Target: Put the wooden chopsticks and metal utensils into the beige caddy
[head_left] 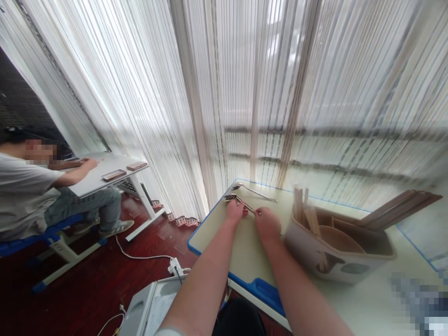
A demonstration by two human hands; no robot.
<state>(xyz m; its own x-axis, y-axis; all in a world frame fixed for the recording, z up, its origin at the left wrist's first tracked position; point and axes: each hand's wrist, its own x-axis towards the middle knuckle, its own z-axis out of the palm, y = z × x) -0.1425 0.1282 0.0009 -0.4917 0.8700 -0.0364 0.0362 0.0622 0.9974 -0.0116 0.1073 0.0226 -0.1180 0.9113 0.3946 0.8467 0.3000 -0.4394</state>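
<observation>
Metal spoons lie close together between my two hands, low over the cream desktop. Near the dark-looking bowls, my left hand is closed around the necks. My right hand is closed on the handle ends, its fingers curled and partly hidden. Just beyond them, another long-handled spoon rests on the desk with its bowl to the left. How many spoons are between my hands I cannot tell.
Right of my hands stands a divided storage box holding wooden chopsticks and brown flat sticks. Sheer curtains hang behind the desk. On the left, a person sits at a white table. A power strip lies below.
</observation>
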